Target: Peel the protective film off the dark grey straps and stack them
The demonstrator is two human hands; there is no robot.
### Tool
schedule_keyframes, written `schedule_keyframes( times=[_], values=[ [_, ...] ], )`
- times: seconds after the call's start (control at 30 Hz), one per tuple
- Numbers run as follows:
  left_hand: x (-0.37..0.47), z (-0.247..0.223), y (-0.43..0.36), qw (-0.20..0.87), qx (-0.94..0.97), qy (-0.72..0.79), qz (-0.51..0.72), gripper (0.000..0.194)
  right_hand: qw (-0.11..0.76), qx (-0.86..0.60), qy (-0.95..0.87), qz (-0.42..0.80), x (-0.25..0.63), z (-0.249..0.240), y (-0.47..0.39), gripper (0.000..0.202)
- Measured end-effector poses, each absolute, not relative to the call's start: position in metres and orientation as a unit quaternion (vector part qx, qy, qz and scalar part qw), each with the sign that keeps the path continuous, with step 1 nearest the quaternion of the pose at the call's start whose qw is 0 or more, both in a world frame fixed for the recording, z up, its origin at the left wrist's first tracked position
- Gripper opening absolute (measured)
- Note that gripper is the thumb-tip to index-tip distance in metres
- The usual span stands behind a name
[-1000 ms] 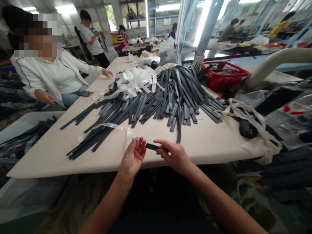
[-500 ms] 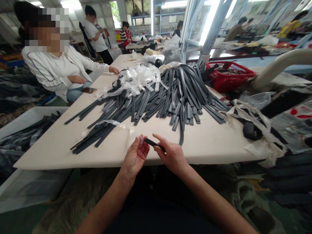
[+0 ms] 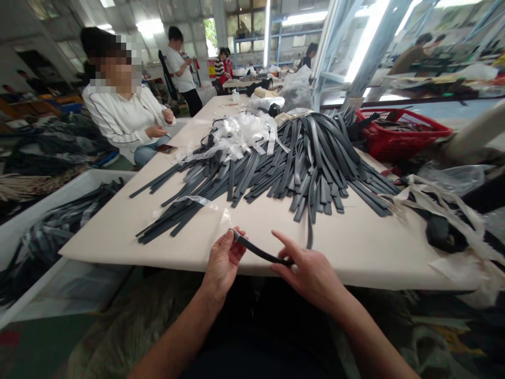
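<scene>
A dark strap (image 3: 258, 252) stretches between my two hands near the table's front edge. Its end is pinched between the thumb and fingers of my left hand (image 3: 224, 259), where a piece of clear film (image 3: 225, 220) also shows. My right hand (image 3: 311, 268) has the strap between thumb and fingers farther along, its index finger stretched out. From there the strap bends back toward the big pile of dark straps (image 3: 292, 173). Crumpled translucent strips (image 3: 240, 131) lie on top of that pile. A smaller bunch of straps (image 3: 173, 221) rests at the left, beside a clear strip.
A red basket (image 3: 398, 139) stands at the back right, with plastic bags and pale cloth strips (image 3: 445, 202) nearer. A white bin (image 3: 23, 210) of straps is at the left. A person in white sits beyond the table's left edge, near a phone (image 3: 167, 149).
My right hand has moved right along the strap, and a longer length shows between my hands. The view has shifted left. The seated person's hand has left the table.
</scene>
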State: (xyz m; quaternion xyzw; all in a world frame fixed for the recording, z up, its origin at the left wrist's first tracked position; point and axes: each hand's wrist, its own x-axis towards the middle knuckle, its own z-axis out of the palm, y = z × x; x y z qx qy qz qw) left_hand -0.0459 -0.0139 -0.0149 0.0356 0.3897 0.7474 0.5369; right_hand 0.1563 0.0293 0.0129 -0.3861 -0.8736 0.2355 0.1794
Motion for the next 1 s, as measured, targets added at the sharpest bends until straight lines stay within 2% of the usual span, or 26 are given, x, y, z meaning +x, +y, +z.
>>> schedule_keyframes(
  times=[0.1,0.17,0.23,0.33,0.43,0.57,0.67,0.77,0.87,1.0],
  values=[
    [-0.061,-0.013,-0.017,0.518,0.011,0.403,0.754,0.02,0.084,-0.391,-0.87,0.289,0.199,0.015,0.013,0.02],
    [-0.062,-0.016,-0.023,0.536,0.012,0.41,0.738,0.024,0.034,-0.395,-0.841,0.367,0.216,0.008,-0.003,0.038],
    [-0.053,-0.023,-0.032,0.569,0.02,0.415,0.71,0.033,0.016,-0.407,-0.785,0.467,0.219,-0.007,-0.021,0.048],
    [-0.031,-0.035,-0.049,0.611,0.041,0.415,0.672,0.04,0.022,-0.411,-0.683,0.604,0.201,-0.033,-0.038,0.057],
    [-0.01,-0.044,-0.066,0.646,0.108,0.41,0.635,0.036,0.063,-0.386,-0.614,0.686,0.172,-0.05,-0.036,0.062],
    [-0.002,-0.046,-0.075,0.647,0.173,0.43,0.606,0.032,0.139,-0.338,-0.611,0.702,0.158,-0.054,-0.027,0.056],
    [-0.012,-0.045,-0.072,0.606,0.167,0.44,0.641,0.032,0.111,-0.311,-0.627,0.705,0.183,-0.066,-0.033,0.051],
    [-0.019,-0.048,-0.07,0.592,0.149,0.442,0.658,0.034,0.061,-0.337,-0.623,0.703,0.218,-0.091,-0.045,0.061],
    [-0.014,-0.058,-0.075,0.612,0.163,0.452,0.628,0.035,0.039,-0.383,-0.615,0.688,0.231,-0.109,-0.05,0.072],
    [0.006,-0.074,-0.085,0.643,0.223,0.491,0.544,0.039,0.058,-0.403,-0.622,0.669,0.204,-0.101,-0.041,0.067]
  ],
)
